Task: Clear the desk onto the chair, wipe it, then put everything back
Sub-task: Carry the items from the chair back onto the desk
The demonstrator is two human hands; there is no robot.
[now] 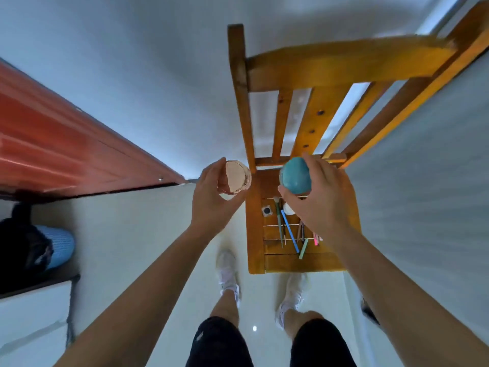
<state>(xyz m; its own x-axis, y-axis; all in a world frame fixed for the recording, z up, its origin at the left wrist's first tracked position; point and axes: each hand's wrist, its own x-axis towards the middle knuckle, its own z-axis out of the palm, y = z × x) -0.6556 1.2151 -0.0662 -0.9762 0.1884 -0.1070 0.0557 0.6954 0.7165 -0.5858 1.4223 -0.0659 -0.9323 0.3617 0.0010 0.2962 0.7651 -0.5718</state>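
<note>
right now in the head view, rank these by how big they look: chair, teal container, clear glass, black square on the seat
1. chair
2. teal container and clear glass: about alike, both held nearer the camera, so unranked
3. black square

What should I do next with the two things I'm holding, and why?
Probably set the teal object in your right hand on the bare back of the chair seat: it hovers there, pens crowd the middle, and your left hand holds the glass beside the seat.
</note>
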